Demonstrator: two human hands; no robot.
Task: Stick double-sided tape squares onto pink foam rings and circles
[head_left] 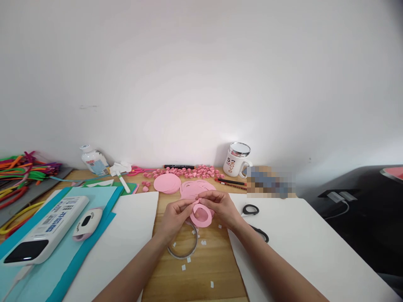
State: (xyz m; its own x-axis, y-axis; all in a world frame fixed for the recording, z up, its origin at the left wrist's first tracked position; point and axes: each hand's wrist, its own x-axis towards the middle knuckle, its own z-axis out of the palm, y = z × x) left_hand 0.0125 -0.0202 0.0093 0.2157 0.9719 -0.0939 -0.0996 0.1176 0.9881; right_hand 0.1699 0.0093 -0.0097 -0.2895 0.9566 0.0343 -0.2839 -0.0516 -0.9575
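Observation:
Between my fingertips is a pink paper spiral point(201, 215), its loose coil hanging down in a ring. My left hand point(176, 218) pinches it from the left. My right hand point(219, 206) pinches the rolled top end from the right. Just below my left hand a roll of tape point(183, 256) lies flat on the wooden table. Small white paper bits point(189, 260) are scattered around it. Behind my hands is a pile of cut pink paper spirals point(197, 187), beside a stack of pink paper circles point(167, 183). Black-handled scissors point(251, 209) lie partly under my right forearm.
Many small pink rolled roses point(204, 171) line the wall with a black marker point(179, 167). A white mug point(236, 160) and pencils point(232, 183) stand or lie at right. White sheets point(283, 243) cover both sides. At left are a power bank point(50, 228), a bottle point(94, 160) and coloured pipe cleaners point(28, 172).

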